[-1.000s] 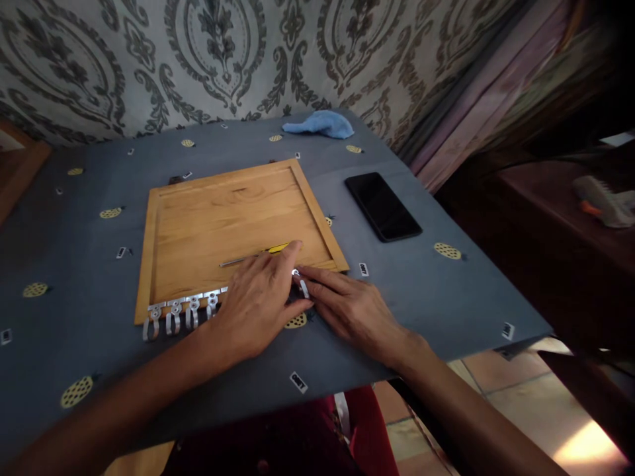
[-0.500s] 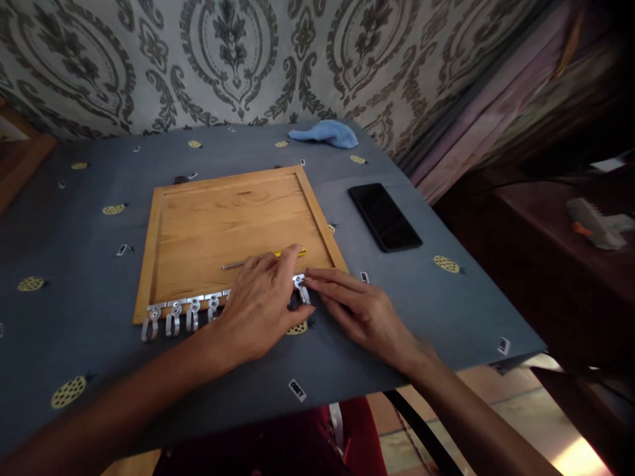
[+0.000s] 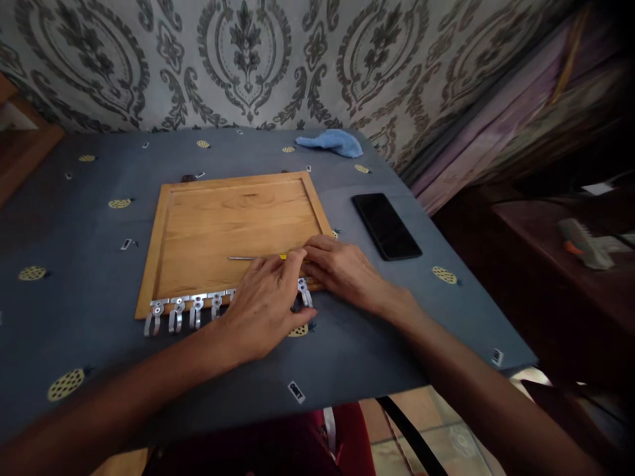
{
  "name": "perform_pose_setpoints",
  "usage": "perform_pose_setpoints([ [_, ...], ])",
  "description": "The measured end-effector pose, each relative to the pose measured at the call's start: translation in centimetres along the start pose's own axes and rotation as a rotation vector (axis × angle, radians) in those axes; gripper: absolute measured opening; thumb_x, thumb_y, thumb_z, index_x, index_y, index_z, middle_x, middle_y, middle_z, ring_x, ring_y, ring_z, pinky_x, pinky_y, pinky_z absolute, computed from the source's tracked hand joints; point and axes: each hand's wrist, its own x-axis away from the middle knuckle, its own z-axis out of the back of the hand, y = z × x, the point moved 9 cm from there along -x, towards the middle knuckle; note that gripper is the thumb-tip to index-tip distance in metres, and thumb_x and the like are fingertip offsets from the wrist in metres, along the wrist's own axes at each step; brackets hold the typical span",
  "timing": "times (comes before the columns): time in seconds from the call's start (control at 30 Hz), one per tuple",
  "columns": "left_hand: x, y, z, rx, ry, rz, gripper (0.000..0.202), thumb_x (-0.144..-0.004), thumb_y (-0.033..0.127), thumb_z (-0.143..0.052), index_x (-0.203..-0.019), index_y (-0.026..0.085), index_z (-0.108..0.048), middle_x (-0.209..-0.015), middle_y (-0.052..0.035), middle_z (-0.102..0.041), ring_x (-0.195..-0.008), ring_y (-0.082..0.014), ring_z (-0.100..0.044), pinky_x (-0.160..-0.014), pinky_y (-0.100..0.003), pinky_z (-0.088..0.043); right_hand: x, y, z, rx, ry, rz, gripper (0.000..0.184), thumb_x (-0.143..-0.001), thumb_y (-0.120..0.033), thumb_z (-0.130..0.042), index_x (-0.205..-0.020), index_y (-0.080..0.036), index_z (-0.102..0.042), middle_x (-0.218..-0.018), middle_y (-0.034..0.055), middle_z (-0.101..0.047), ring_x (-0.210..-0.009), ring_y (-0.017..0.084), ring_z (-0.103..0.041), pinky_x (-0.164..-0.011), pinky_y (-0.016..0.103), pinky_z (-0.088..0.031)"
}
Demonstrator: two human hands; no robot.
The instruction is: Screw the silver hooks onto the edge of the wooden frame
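Note:
A square wooden board (image 3: 223, 218) lies on the blue-grey tablecloth (image 3: 74, 277). Several metal hooks (image 3: 183, 314) hang in a row along its near edge. My left hand (image 3: 265, 307) lies flat and open over that edge, covering part of the row, with one hook (image 3: 303, 292) showing just right of its fingers. A screwdriver (image 3: 248, 258) with a yellow handle lies on the board. My right hand (image 3: 344, 271) rests at the board's near right corner, its fingers curled over the handle.
A black phone (image 3: 385, 225) lies face up right of the board. A crumpled blue cloth (image 3: 332, 142) sits at the far edge by the patterned wall. Dark wooden furniture (image 3: 555, 264) stands to the right, past the table edge.
My right hand left the rightmost hook and moved up onto the board, closing over the screwdriver's yellow handle. My left hand stayed on the near edge.

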Motion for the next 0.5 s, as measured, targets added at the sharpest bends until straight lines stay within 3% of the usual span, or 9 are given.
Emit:
perform_pose_setpoints([
  [0.13, 0.1, 0.1, 0.0, 0.004, -0.021, -0.007, 0.068, -0.080, 0.033, -0.074, -0.132, 0.008, -0.037, -0.108, -0.0125, -0.067, -0.105, -0.0315, -0.061, -0.091, -0.046, -0.047, 0.5, 1.5, 2.7, -0.205, 0.138, -0.021, 0.015, -0.094, -0.023, -0.056, -0.104, -0.018, -0.066, -0.091, 0.0069, -0.065, -0.079, 0.018, -0.061, -0.068, 0.030, -0.047],
  [0.27, 0.1, 0.1, -0.2, -0.003, -0.019, -0.019, 0.066, -0.081, 0.034, -0.074, -0.131, 0.010, -0.038, -0.105, -0.0101, -0.067, -0.103, -0.0300, -0.060, -0.090, -0.045, -0.047, 0.8, 2.8, 8.7, -0.355, 0.469, -0.075, 0.012, -0.087, -0.034, -0.070, -0.093, -0.024, -0.067, -0.081, 0.0007, -0.062, -0.070, 0.015, -0.057, -0.061, 0.029, -0.046],
  [0.37, 0.2, 0.0, -0.3, -0.010, -0.004, -0.033, 0.063, -0.081, 0.035, -0.074, -0.128, 0.011, -0.039, -0.103, -0.0088, -0.067, -0.102, -0.0297, -0.060, -0.089, -0.044, -0.046, 1.1, 2.1, 12.2, -0.416, 0.723, -0.064, 0.017, -0.084, -0.037, -0.074, -0.085, -0.023, -0.064, -0.072, -0.0026, -0.057, -0.057, 0.011, -0.050, -0.052, 0.026, -0.040],
  [0.43, 0.2, 0.0, -0.3, -0.010, 0.001, -0.037, 0.061, -0.081, 0.035, -0.074, -0.125, 0.012, -0.040, -0.101, -0.0081, -0.067, -0.100, -0.0293, -0.060, -0.088, -0.043, -0.046, 1.5, 1.3, 13.1, -0.460, 0.872, -0.061, 0.019, -0.088, -0.037, -0.069, -0.081, -0.022, -0.060, -0.064, -0.0051, -0.053, -0.047, 0.008, -0.044, -0.046, 0.024, -0.034],
  [0.5, 0.2, 0.0, -0.1, -0.006, 0.013, -0.041, 0.057, -0.081, 0.035, -0.073, -0.123, 0.013, -0.041, -0.100, -0.0074, -0.067, -0.099, -0.0286, -0.060, -0.086, -0.042, -0.046, 2.1, 1.0, 12.8, -0.535, 0.963, -0.080, 0.019, -0.093, -0.038, -0.063, -0.083, -0.023, -0.057, -0.068, -0.0045, -0.058, -0.044, 0.007, -0.043, -0.044, 0.025, -0.032],
])
